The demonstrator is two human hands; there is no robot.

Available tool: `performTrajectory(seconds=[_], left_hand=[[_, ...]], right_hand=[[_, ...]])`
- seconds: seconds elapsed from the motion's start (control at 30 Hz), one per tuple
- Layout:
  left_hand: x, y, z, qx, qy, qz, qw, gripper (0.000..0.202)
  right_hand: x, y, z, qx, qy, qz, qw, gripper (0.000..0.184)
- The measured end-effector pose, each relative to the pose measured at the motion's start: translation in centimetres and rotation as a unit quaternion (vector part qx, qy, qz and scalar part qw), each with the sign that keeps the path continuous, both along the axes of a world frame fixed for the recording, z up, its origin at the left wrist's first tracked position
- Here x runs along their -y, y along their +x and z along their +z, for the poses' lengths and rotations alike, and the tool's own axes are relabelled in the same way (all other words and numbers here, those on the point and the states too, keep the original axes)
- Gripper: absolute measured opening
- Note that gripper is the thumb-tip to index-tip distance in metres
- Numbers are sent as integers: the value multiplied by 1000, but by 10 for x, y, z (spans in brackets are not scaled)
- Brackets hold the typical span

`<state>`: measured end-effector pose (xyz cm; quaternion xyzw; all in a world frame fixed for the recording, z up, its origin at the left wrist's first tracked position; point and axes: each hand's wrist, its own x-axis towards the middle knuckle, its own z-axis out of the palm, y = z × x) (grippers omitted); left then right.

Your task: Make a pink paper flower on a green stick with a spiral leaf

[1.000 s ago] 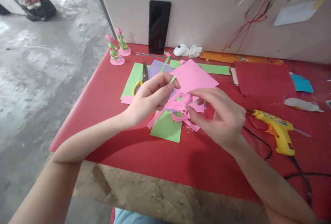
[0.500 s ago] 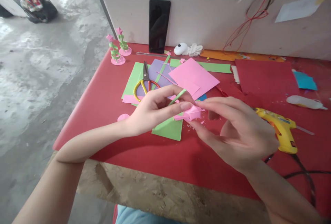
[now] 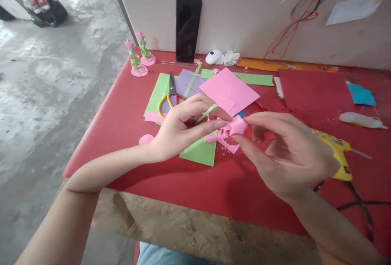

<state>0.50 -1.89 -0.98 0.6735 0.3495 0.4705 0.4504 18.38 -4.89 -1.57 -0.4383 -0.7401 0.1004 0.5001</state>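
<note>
Since half a second earlier, the right hand had lifted the small pink paper star slightly up and rightward, its fingertips pinched on it above the red table. The left hand stayed put, fingers closed on a thin green paper stick, tip just beside the star, so the two pieces looked close to meeting.

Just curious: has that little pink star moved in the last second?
Yes. The pink star, pinched by the right hand, moved right, nearer the yellow glue gun.
</note>
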Motion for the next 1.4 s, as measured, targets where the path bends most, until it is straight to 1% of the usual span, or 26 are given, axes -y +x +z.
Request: performTrajectory(seconds=[0.03,0.1,0.2,0.3,0.4,0.47,0.57,0.67,0.77,0.83,0.9,0.97,1.03,1.1,1.13,1.2,1.27,1.33,1.4], left_hand=[[1,0,-1,6,-8,-3,1000,17],[3,-1,-4,31,-25,-24,999,20],[6,-1,-6,70,-46,-68,994,28],[11,-1,-4,81,-100,-101,987,30],[19,0,1,107,-177,-144,968,30],[23,1,2,126,-214,-171,954,30],[29,3,0,145,-245,-191,939,29],[31,7,-4,163,-259,-190,933,27],[30,13,-11,192,-281,-173,924,24],[29,18,-17,212,-303,-165,914,21],[28,22,-24,215,-328,-168,904,21],[27,25,-33,198,-350,-171,899,25],[27,28,-42,166,-365,-164,901,29],[27,29,-50,129,-373,-147,907,28],[26,30,-54,114,-377,-138,909,27],[26,30,-61,94,-381,-126,911,27],[25,31,-68,81,-384,-127,911,28],[26,31,-72,65,-388,-140,909,30],[26,31,-73,51,-392,-156,906,30]], right_hand=[[0,2,2,8,-2,-16,1000,19],[0,8,4,16,4,-46,999,18],[2,19,-5,30,11,-66,997,17],[10,28,-25,84,-36,-51,995,12],[20,33,-50,116,-86,-22,989,10],[26,34,-66,125,-108,-7,986,7],[30,37,-87,129,-126,-3,984,3],[31,39,-101,131,-140,-14,981,2],[33,40,-106,139,-156,-24,978,3],[34,42,-102,147,-165,-32,975,9],[33,51,-93,154,-172,-61,971,14],[31,71,-82,158,-173,-124,964,15],[26,102,-73,160,-173,-214,948,16],[20,140,-70,174,-180,-308,918,19],[18,160,-72,187,-194,-346,899,20],[14,196,-81,214,-226,-412,856,22],[13,223,-96,238,-266,-440,824,28],[14,239,-112,261,-289,-439,810,31],[14,246,-124,277,-277,-436,810,33]])
